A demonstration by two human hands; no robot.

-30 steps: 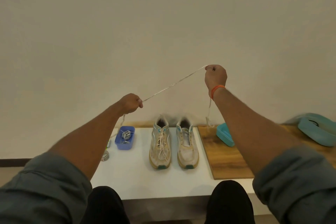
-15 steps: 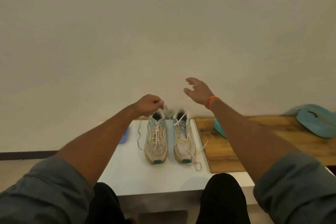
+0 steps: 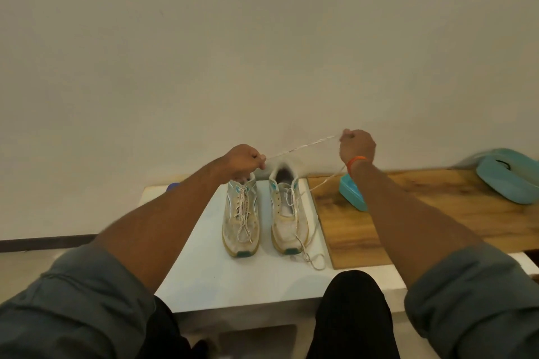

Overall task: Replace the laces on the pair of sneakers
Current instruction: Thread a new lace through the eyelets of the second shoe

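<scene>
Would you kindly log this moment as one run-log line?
left hand: pinches lace | right hand: pinches lace, pulled straight above sneakers | left sneaker laced | right sneaker partly laced

Two worn white sneakers with teal trim stand side by side, toes toward the camera. The left sneaker (image 3: pixel 241 221) is laced along its whole front. The right sneaker (image 3: pixel 289 218) is laced only partway; a pale lace (image 3: pixel 303 145) stretches taut above the pair, its slack trailing down past the right sneaker's toe, ending in a loose loop.
</scene>
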